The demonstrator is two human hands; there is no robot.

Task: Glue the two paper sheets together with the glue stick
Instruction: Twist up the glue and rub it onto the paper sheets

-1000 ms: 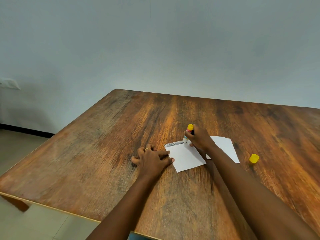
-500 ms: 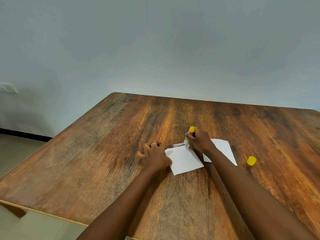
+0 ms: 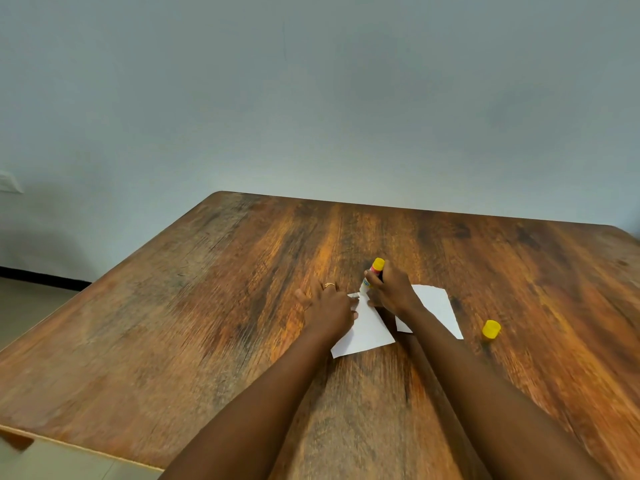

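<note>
Two white paper sheets lie on the wooden table [image 3: 207,323]. The near sheet [image 3: 369,332] is under my left hand [image 3: 327,308], which presses flat on its left edge with fingers spread; a ring shows on one finger. My right hand [image 3: 393,289] grips the glue stick [image 3: 372,273], yellow end up, its tip down on the far corner of the near sheet. The second sheet [image 3: 436,304] lies to the right, partly hidden by my right wrist. The yellow cap [image 3: 491,329] stands on the table farther right.
A plain grey wall stands behind the table. The table's left edge drops to a tiled floor [image 3: 31,296], and its near-left corner shows at the bottom. A wall socket [image 3: 8,182] sits at far left.
My left hand slid right onto the near sheet's left edge. The glue stick stays at the sheet's far corner. The camera view tilted up slightly.
</note>
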